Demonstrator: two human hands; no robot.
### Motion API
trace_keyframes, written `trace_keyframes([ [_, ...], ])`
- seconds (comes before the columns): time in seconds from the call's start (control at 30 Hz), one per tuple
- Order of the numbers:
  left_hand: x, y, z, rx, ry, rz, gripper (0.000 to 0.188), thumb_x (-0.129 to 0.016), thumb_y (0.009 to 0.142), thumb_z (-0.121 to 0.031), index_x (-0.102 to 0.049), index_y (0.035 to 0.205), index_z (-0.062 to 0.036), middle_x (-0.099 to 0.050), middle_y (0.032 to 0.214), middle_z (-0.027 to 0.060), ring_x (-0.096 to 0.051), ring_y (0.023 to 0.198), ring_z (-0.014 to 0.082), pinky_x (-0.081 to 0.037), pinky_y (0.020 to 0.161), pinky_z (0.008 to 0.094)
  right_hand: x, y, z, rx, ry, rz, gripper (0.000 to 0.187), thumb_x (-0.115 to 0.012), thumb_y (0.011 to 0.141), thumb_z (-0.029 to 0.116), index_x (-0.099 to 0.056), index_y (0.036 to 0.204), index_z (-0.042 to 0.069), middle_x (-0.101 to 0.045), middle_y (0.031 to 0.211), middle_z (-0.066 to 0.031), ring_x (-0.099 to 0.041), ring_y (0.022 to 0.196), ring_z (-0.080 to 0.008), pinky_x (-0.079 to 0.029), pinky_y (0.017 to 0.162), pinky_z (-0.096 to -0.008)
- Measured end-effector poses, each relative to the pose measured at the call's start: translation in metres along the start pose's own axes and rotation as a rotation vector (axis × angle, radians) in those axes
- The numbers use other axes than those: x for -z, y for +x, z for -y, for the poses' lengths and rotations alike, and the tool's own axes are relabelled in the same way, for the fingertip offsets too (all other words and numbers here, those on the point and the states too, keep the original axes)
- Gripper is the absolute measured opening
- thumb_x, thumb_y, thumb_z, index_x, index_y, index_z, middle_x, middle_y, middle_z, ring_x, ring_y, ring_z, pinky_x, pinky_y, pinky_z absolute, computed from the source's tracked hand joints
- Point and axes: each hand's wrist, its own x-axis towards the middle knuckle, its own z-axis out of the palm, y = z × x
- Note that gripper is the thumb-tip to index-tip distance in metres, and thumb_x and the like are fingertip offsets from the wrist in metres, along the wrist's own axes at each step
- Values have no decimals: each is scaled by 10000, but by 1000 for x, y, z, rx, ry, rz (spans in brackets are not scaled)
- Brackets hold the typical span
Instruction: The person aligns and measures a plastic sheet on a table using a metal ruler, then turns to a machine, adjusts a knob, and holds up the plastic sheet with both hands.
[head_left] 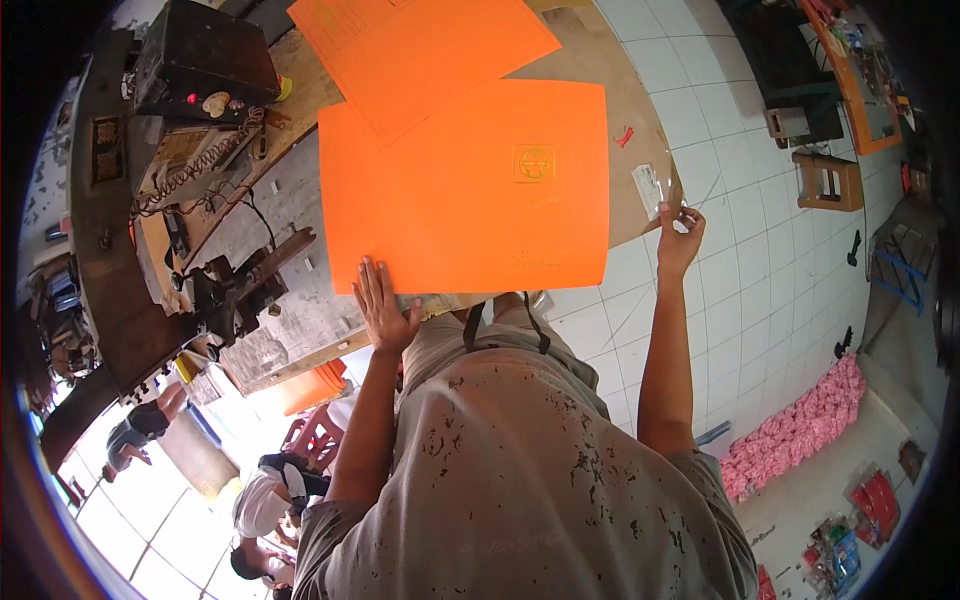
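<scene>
Dark-flecked shirt [520, 450] fills six o'clock as the nearer left hand [384, 308] lies flat, fingers slightly parted, gripping nothing, on the tabled orange sheet [450, 205] stretching nine-to-three, centred toward its two o'clock, while the right hand [679, 243] curls at clear plastic [673, 188], hold uncertain.

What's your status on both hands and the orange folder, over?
Left hand open, resting on orange folder, near-left corner. Right hand at clear film, grip unclear. Another orange sheet overlaps the far edge.
</scene>
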Motion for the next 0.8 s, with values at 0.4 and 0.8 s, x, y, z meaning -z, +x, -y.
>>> trace_keyframes([
  [0.4,-1,1,1,-31,-46,-79,875,-617,900,-456,-303,1579,-3,-181,1678,262,-143,1566,428,-110,1249,594,10,-56,21,51,-81,-15,456,-834,886,325,-581,1063,-11,-589,947,-80,-569,927,-201,-496,848,-359],
  [0.8,-2,0,2,-15,-26,-95,877,-631,882,-451,-324,1566,4,-189,1670,273,-162,1556,443,-124,1251,590,21,-138,29,-275,320,483,258,-764,916,111,-660,1093,-45,-686,1007,-81,-667,827,-114,-510,733,-252],
])
